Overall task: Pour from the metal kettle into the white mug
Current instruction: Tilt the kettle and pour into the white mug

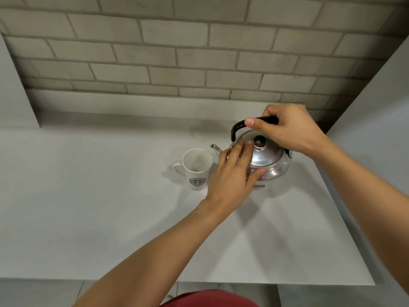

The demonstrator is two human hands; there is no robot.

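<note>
A shiny metal kettle (271,159) with a black arched handle and a black lid knob stands on the white counter (110,207), its spout pointing left. Just left of the spout stands a white mug (197,168) with a green logo, upright, handle to the left, nothing visible inside it. My right hand (285,129) is closed around the top of the kettle's handle. My left hand (234,173) lies flat against the kettle's left side and lid, fingers spread, thumb on the body. The hand hides the kettle's left side and the base of the spout.
A grey brick wall (199,52) runs along the back of the counter. Plain grey side walls close in at the left and right. The counter's front edge (287,282) is near my body, and its right edge runs diagonally past the kettle.
</note>
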